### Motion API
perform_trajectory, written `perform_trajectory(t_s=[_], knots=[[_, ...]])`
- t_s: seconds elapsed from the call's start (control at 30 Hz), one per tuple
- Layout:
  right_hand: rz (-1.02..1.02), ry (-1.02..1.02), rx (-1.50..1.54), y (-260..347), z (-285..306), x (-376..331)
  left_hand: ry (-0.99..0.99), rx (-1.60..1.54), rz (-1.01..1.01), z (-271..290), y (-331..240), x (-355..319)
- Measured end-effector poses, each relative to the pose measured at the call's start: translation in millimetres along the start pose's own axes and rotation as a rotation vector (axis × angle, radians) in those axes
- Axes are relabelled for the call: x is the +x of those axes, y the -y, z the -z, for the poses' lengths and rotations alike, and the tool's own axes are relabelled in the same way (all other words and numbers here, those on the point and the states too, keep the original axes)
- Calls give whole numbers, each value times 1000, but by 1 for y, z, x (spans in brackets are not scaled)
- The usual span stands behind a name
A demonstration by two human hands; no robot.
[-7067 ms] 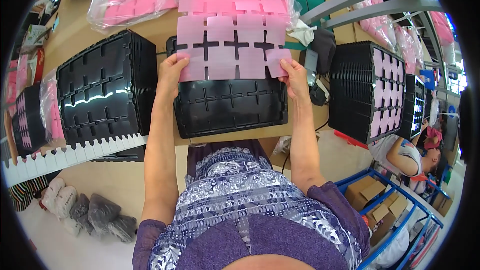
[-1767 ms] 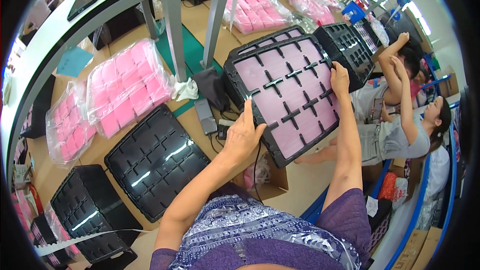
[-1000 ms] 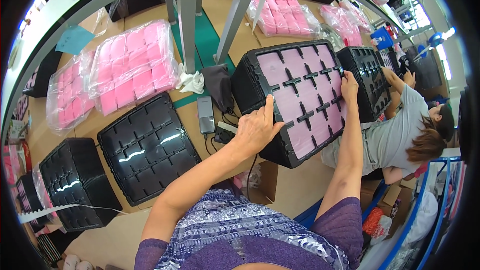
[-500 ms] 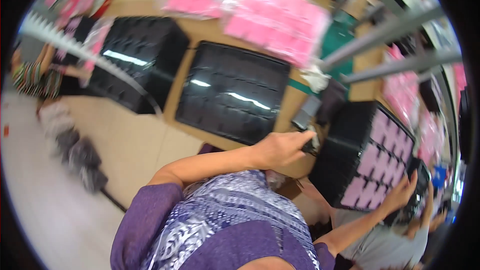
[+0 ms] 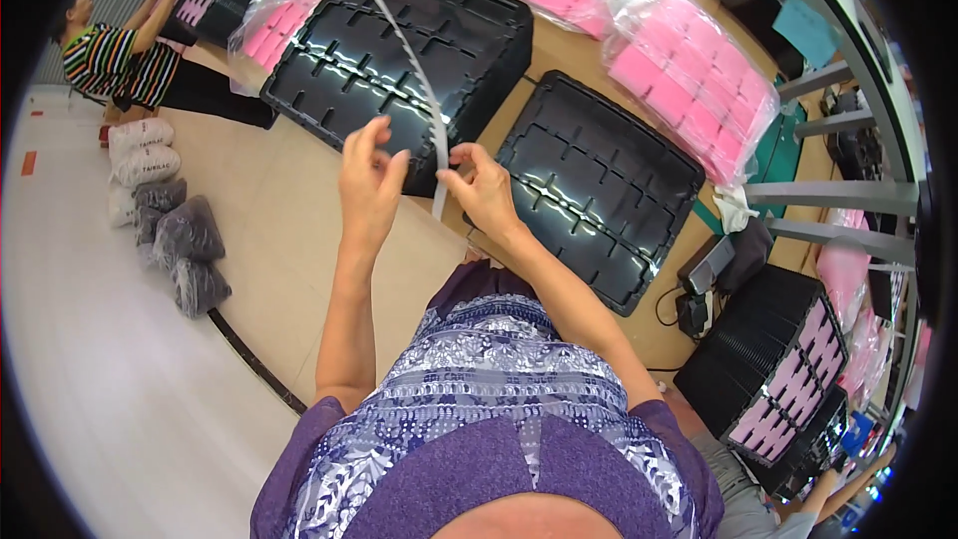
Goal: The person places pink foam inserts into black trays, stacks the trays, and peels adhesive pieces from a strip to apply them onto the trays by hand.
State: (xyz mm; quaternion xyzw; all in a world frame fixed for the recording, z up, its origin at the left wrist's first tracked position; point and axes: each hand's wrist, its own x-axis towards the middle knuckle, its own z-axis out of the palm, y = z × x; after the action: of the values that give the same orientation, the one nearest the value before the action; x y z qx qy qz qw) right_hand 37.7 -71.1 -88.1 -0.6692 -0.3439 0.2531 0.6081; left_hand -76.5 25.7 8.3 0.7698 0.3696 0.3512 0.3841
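A narrow white strip (image 5: 420, 80) with a toothed edge hangs down in front of the black tray stack on the left. My left hand (image 5: 368, 185) is held up just left of its lower end, fingers bent and apart, with nothing in it. On the other side, my right hand (image 5: 486, 195) has its thumb and forefinger at the strip's edge with a gap between them; whether they touch it I cannot tell. Behind both hands is the stack of black compartment trays (image 5: 389, 50). A single-looking black tray (image 5: 604, 190) lies to the right of it.
Bagged pink pieces (image 5: 689, 80) lie at the table's far side. A black stack with pink pieces (image 5: 768, 369) stands at right beside a person in grey. A grey device (image 5: 709, 265) sits near it. Another person in stripes (image 5: 120, 65) works far left; bundled sacks (image 5: 185, 230) rest on the floor.
My right hand has left the pink-filled stack and my left hand the table near the grey device; both are now raised together by the white strip. The view has swung left.
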Motion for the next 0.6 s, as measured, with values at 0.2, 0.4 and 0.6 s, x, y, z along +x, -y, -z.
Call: perform_trajectory(t_s=[0.2,0.4,0.6], knots=[[-538,488,655,-11,29,-13,786,-75,149,-5,5,56],[-394,456,370,12,78,-43,1151,-551,304,-17,2,27],[-398,350,371,21,97,-66,1268,-584,332,-19,-4,14]])
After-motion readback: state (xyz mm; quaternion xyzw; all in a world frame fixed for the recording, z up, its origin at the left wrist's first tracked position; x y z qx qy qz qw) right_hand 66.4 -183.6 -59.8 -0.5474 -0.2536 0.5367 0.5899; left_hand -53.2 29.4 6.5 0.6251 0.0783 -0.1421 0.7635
